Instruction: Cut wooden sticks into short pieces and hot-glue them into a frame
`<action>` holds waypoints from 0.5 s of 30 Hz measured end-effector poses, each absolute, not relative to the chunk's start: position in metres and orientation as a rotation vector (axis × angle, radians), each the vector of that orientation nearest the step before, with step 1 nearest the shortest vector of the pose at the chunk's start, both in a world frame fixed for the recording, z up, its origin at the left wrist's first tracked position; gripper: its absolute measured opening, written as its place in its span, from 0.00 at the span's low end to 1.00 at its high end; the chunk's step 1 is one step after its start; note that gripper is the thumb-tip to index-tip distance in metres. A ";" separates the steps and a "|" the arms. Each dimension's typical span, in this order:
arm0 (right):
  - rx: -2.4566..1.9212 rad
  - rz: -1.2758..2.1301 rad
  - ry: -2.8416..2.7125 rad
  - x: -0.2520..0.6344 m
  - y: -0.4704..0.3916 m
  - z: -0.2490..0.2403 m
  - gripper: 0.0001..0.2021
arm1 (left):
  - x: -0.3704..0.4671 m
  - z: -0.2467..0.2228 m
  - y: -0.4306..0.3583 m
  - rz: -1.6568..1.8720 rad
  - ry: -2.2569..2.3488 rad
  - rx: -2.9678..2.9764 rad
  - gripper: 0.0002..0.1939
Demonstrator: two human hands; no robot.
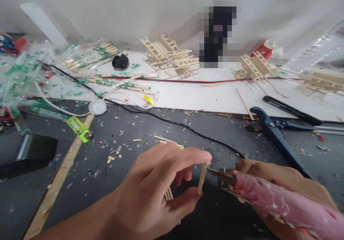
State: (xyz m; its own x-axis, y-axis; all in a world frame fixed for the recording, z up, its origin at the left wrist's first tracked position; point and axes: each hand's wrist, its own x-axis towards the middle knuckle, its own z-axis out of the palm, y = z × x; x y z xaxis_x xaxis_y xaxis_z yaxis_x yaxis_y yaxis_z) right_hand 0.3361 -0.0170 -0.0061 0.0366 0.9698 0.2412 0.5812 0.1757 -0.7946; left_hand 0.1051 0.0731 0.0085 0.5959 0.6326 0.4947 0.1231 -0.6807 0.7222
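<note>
Between its thumb and index finger, my left hand pinches a short wooden stick upright by its two ends. Several more thin sticks show behind that hand's palm, partly hidden. My right hand is wrapped round a hot glue gun with a worn pink body. Its metal nozzle points left and meets or nearly meets the top end of the pinched stick, where a small whitish blob shows. Loose sticks lie on the dark table just beyond my left hand.
Small stick-built carts stand on the white board at the back. Packaged sticks and plastic wrappers lie left, near a yellow-green lighter. Blue-handled cutters lie right. A black cord crosses the table among scraps.
</note>
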 end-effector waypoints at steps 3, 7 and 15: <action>-1.502 0.624 -1.640 0.336 -0.018 -0.005 0.18 | 0.105 0.010 0.073 1.014 0.600 2.164 0.26; -1.515 0.621 -1.637 0.334 -0.016 -0.005 0.18 | 0.104 0.013 0.073 1.017 0.627 2.164 0.26; -1.498 0.628 -1.667 0.335 -0.019 -0.005 0.18 | 0.105 0.011 0.075 1.024 0.616 2.179 0.26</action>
